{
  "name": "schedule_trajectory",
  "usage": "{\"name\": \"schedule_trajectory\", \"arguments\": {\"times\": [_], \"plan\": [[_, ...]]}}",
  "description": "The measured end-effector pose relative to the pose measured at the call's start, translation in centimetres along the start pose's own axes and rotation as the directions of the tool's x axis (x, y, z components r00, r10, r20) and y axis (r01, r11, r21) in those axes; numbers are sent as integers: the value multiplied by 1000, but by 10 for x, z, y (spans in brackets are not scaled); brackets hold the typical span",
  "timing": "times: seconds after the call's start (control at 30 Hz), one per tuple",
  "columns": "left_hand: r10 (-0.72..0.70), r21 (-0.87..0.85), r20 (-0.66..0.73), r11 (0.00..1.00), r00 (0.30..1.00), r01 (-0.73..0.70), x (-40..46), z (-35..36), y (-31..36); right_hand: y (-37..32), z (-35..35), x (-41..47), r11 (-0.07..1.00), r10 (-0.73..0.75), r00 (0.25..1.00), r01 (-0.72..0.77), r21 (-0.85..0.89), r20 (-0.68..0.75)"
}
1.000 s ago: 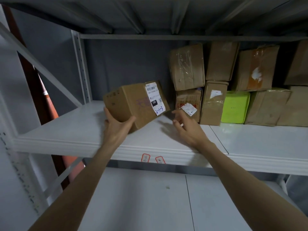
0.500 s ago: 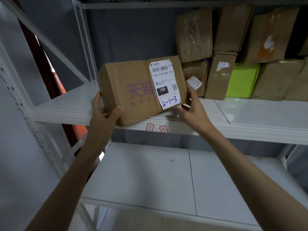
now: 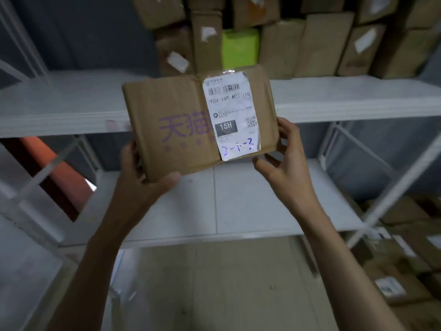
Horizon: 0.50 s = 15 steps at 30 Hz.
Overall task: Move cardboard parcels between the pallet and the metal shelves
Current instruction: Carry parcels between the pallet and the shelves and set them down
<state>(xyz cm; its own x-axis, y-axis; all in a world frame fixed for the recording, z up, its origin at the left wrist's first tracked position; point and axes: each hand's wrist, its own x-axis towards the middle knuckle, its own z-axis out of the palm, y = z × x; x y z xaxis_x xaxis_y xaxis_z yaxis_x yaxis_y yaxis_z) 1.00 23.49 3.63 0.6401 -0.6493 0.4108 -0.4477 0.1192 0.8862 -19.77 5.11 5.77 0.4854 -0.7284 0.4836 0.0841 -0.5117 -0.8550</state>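
White metal shelves (image 3: 334, 101) fill the wall, the upper level stacked with brown parcels (image 3: 317, 44) around one green box (image 3: 239, 47). Clear of the shelf, in front of its edge, a cardboard parcel (image 3: 176, 130) with a white label (image 3: 230, 115) is held up: the left hand (image 3: 143, 177) grips its lower left corner, while the right hand (image 3: 286, 158) pinches its right edge.

Dim room, grey wall (image 3: 83, 32), pale tiled floor (image 3: 214, 295)
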Motion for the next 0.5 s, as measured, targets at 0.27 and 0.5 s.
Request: {"name": "schedule_trajectory", "arguments": {"times": [0.27,0.5], "plan": [[-104,37,426,994,899,98,-60,190,2,63,-174,-115,958,255,921,-282,-54,-295],[-25,17,682,1000,731,18,-95,353,26,78,-302,-202,894,345,740,-446,-38,-577]]}}
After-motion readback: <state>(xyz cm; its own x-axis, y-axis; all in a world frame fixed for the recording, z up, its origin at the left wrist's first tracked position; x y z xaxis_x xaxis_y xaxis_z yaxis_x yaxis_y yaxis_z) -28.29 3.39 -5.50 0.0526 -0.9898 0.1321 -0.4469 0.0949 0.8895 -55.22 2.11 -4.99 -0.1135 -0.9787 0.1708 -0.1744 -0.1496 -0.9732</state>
